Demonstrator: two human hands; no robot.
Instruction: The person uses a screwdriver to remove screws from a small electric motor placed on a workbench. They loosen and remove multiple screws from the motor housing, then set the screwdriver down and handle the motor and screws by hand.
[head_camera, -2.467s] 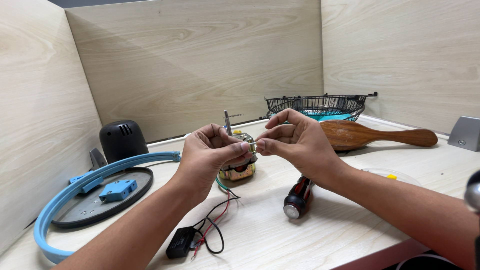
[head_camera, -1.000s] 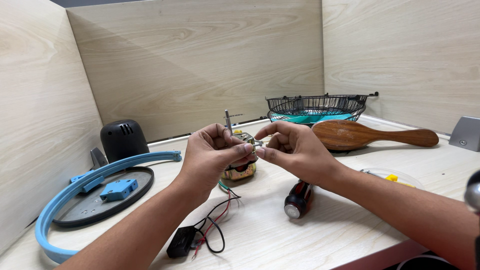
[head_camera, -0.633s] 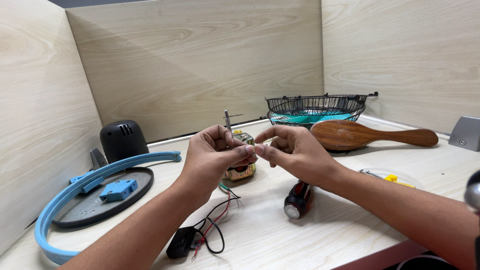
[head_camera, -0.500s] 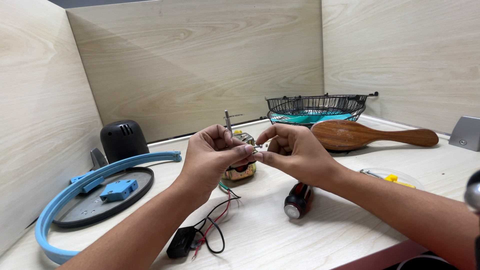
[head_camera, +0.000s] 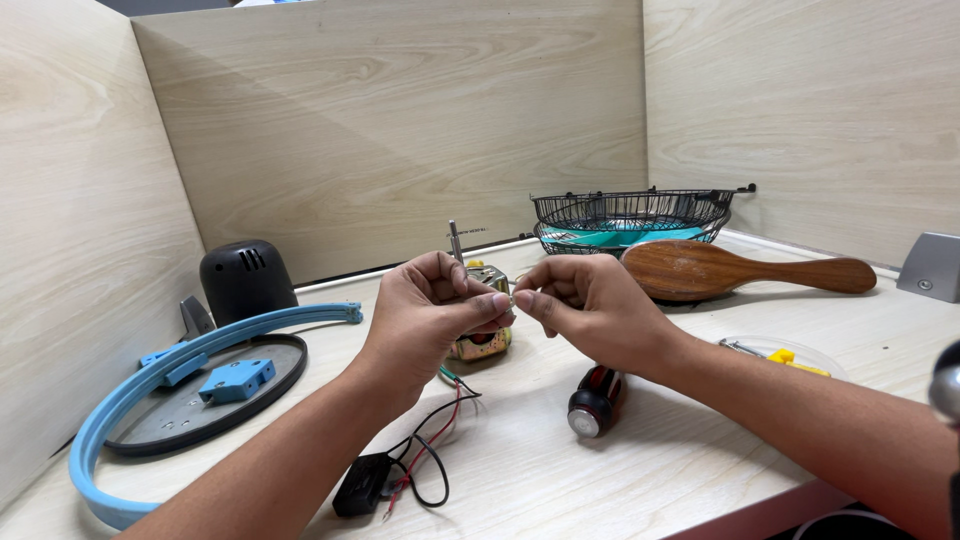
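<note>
Landmark: small motor (head_camera: 482, 340) with a thin upright shaft, standing on the table (head_camera: 640, 470)
Plug and wires: black plug (head_camera: 361, 485) with red and black wires (head_camera: 430, 450), nearest of all, in front of the motor and to its left
Screwdriver: red-and-black handle (head_camera: 594, 399) lying in front of the motor, to its right
Left hand (head_camera: 425, 320): held just above the motor, fingers (head_camera: 490, 305) pressed together on a tiny pale part (head_camera: 511, 299)
Right hand (head_camera: 595, 310): right of the motor, fingertips pinching the same part, meeting the left hand's
Blue ring (head_camera: 180, 370): well left of the motor, around a dark disc (head_camera: 190, 410)
Black cover (head_camera: 243, 280): left of and behind the motor
Wooden brush (head_camera: 730, 270): right of and behind the motor
Wire basket (head_camera: 630, 215): farthest, behind the motor to the right
</note>
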